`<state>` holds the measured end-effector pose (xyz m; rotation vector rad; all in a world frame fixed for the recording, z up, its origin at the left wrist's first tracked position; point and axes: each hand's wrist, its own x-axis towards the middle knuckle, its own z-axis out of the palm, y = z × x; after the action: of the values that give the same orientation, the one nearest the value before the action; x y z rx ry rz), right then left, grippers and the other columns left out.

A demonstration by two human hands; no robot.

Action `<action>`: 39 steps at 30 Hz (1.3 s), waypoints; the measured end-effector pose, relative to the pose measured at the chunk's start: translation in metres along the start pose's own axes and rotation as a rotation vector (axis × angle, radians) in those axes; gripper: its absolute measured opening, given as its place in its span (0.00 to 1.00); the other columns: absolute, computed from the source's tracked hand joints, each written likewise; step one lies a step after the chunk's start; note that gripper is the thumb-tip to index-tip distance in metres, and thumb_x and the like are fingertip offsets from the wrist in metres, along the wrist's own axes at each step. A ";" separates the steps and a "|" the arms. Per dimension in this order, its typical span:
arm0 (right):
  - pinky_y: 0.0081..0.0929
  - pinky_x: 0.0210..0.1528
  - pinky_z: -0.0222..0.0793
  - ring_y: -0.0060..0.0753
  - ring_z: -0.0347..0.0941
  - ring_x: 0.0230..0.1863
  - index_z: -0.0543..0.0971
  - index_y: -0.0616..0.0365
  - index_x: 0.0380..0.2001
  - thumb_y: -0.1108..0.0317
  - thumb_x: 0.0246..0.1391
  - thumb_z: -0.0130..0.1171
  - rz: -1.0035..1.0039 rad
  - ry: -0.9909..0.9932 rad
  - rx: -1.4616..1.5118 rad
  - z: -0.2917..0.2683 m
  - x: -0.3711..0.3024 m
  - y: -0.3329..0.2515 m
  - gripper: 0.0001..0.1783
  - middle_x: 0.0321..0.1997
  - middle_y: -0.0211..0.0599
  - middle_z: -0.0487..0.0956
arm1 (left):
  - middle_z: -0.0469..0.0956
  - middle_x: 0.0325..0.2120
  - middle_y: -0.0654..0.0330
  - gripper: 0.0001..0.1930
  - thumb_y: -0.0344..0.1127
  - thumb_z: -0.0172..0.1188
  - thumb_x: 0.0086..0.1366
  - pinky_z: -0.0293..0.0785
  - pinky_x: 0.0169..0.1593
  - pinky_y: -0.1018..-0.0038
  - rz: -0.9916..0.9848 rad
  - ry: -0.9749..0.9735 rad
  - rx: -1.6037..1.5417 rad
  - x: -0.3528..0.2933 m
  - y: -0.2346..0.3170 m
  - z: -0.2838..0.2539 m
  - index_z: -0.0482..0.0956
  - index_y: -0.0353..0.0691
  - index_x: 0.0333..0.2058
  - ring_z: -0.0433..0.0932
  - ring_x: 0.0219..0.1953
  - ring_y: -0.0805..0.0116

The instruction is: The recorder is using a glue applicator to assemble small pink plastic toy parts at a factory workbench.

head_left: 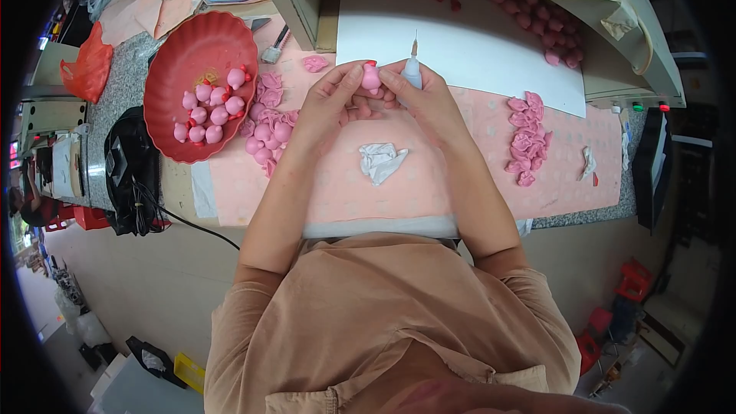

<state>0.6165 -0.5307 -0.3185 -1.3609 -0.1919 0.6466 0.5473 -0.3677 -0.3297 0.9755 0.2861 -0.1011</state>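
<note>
- You get soft, even light on the pink cloth (337, 188).
- Your hands (328, 93) look fairly sharp.
- Your far left glares; far right is dim.
- Edges bow toward your black corners.

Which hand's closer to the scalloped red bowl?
Left. The left hand is right of the scalloped red bowl, apart from it; the right hand is farther right, beyond the left.

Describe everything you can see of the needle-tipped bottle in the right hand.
The needle-tipped bottle is pale bluish-white, apparently translucent plastic. A tan-brown hub tops it, carrying a thin needle that points almost straight toward the picture's top edge. The right hand holds it and hides its lower part. Its contents cannot be made out.
</note>
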 end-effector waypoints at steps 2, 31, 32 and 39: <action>0.19 0.36 0.73 0.20 0.74 0.31 0.78 0.61 0.39 0.60 0.56 0.62 0.018 0.002 0.012 -0.001 0.000 0.000 0.15 0.31 0.31 0.79 | 0.77 0.30 0.61 0.19 0.43 0.51 0.70 0.80 0.39 0.69 -0.009 0.006 0.001 0.000 -0.001 -0.001 0.70 0.38 0.54 0.74 0.26 0.75; 0.20 0.35 0.70 0.20 0.70 0.30 0.74 0.60 0.38 0.66 0.57 0.60 0.054 -0.047 0.167 0.006 -0.010 -0.014 0.11 0.30 0.30 0.75 | 0.73 0.27 0.66 0.19 0.34 0.49 0.70 0.78 0.37 0.77 0.049 -0.118 0.072 -0.002 0.001 0.000 0.69 0.37 0.57 0.73 0.30 0.78; 0.20 0.35 0.70 0.20 0.70 0.31 0.74 0.60 0.39 0.66 0.57 0.60 0.049 -0.066 0.171 0.004 -0.009 -0.013 0.11 0.31 0.31 0.75 | 0.73 0.27 0.66 0.19 0.34 0.49 0.70 0.78 0.37 0.77 0.048 -0.118 0.073 -0.002 0.001 0.001 0.69 0.37 0.57 0.73 0.30 0.78; 0.20 0.35 0.71 0.20 0.70 0.31 0.73 0.60 0.39 0.66 0.57 0.60 0.043 -0.087 0.186 0.005 -0.008 -0.009 0.12 0.32 0.31 0.76 | 0.72 0.26 0.68 0.18 0.35 0.50 0.70 0.76 0.37 0.81 0.072 -0.116 0.122 -0.004 0.000 0.000 0.70 0.39 0.57 0.71 0.29 0.81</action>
<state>0.6107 -0.5317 -0.3066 -1.1620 -0.1683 0.7423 0.5438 -0.3679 -0.3287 1.0953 0.1396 -0.1102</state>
